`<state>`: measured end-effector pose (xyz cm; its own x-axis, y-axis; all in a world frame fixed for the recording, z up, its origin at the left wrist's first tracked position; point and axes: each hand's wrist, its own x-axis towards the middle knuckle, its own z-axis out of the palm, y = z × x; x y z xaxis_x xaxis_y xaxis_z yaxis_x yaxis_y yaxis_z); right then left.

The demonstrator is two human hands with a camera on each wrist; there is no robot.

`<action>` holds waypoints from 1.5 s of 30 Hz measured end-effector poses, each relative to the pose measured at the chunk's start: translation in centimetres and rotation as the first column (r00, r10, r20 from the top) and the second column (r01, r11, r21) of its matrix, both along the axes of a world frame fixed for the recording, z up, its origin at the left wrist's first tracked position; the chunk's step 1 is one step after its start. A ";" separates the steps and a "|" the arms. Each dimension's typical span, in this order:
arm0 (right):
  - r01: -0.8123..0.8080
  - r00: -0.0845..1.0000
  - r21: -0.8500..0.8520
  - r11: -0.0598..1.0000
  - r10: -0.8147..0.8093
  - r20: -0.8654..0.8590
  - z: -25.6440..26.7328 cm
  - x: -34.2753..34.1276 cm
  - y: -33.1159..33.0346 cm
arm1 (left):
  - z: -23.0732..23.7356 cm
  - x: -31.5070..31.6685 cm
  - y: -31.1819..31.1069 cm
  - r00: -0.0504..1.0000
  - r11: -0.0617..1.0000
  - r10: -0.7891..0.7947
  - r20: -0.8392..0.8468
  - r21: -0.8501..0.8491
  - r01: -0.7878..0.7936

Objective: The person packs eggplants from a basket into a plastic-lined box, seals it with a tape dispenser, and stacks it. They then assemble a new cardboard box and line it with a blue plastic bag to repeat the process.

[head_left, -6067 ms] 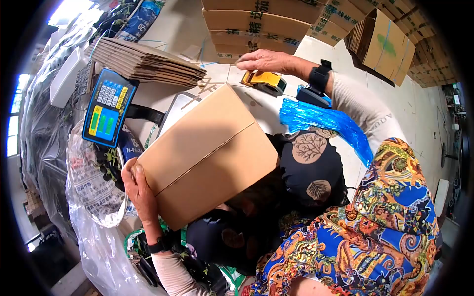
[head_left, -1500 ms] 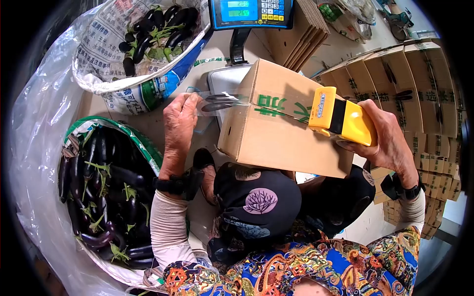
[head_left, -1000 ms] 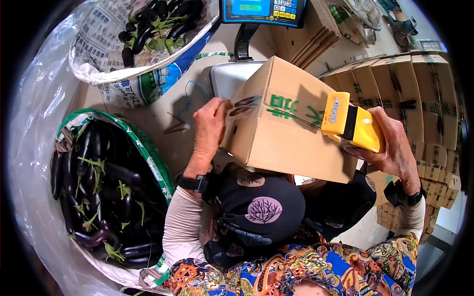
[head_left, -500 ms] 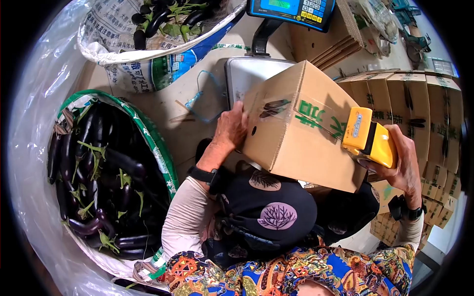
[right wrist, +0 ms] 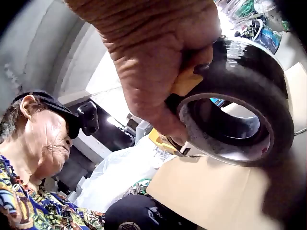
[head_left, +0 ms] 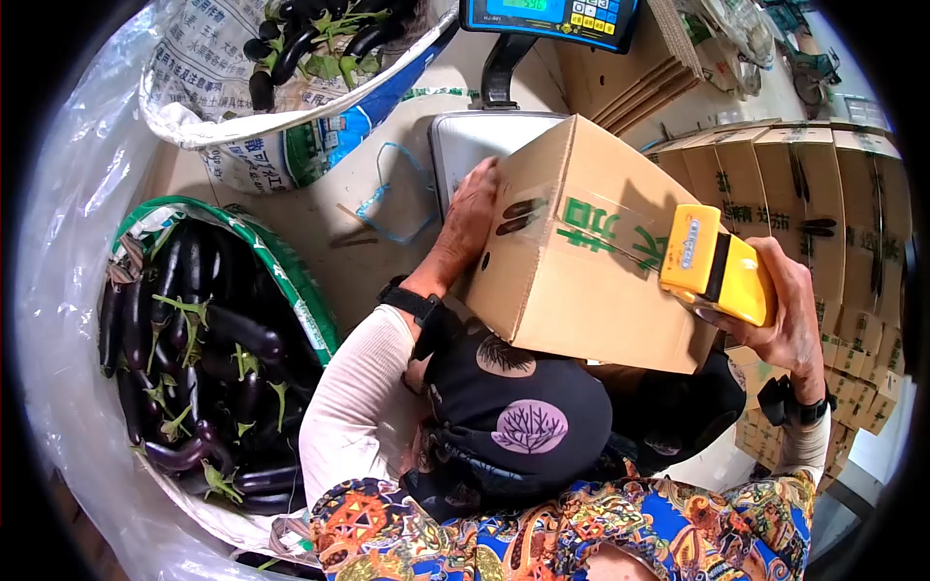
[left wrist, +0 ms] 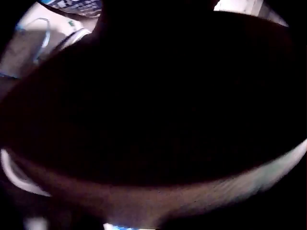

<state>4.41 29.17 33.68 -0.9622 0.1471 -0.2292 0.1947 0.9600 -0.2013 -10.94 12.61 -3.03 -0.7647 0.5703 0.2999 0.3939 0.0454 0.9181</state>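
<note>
A cardboard box (head_left: 620,300) with green lettering and a printed eggplant picture rests at the knees, partly over the scale's platform. My left hand (head_left: 472,218) lies against the box's left end face, fingers along the cardboard. In the left wrist view nearly everything is dark. My right hand (head_left: 790,310) grips a yellow tape dispenser (head_left: 722,266) at the box's right side. The right wrist view shows the thumb and fingers round its body, beside a large tape roll (right wrist: 283,110). Clear tape runs along the top seam and over onto the left end.
The scale platform (head_left: 450,145) and its blue display (head_left: 542,15) stand behind the box. A sack of eggplants (head_left: 320,300) is at left, with another lined basket (head_left: 242,126) beyond. Flat cardboard (head_left: 630,68) leans behind, and printed boxes (head_left: 799,194) are stacked at right.
My right hand has taken up the tape dispenser from the floor. The box has been turned. My left hand has brought the stretched tape end down onto the box's left end.
</note>
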 end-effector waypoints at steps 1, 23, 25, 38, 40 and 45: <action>-0.009 1.000 -0.002 1.000 0.009 0.000 0.0 -0.2 -0.1 | -1.9 0.4 -0.4 0.993 0.996 0.063 -0.098 -0.056 -0.069; -0.201 0.967 0.002 0.980 0.199 -0.161 -1.3 1.3 2.6 | 20.6 -1.0 2.0 0.863 0.845 -0.090 -0.497 -0.496 -0.197; -0.213 0.954 0.006 0.977 0.209 -0.214 -1.4 1.3 2.3 | 20.8 -1.9 0.9 0.551 0.785 -0.380 -0.743 -0.574 -0.232; -0.056 0.971 -0.115 0.992 0.027 -0.239 -5.9 15.6 11.5 | 19.2 -3.4 -0.7 0.767 0.821 -0.262 -0.586 -0.553 -0.143; -0.043 0.960 -0.166 0.985 -0.005 -0.281 -7.5 16.6 11.9 | 20.1 -2.7 -0.6 0.807 0.796 -0.239 -0.540 -0.585 -0.155; -0.002 0.967 -0.223 0.975 -0.055 -0.250 -9.1 17.1 12.9 | 19.9 -3.7 -1.4 0.769 0.797 -0.276 -0.577 -0.585 -0.152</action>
<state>21.54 42.03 24.60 -0.9891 0.1473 -0.0083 0.1351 0.8817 -0.4521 -14.66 11.20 16.86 -0.4884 0.8269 0.2787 0.8661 0.4204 0.2704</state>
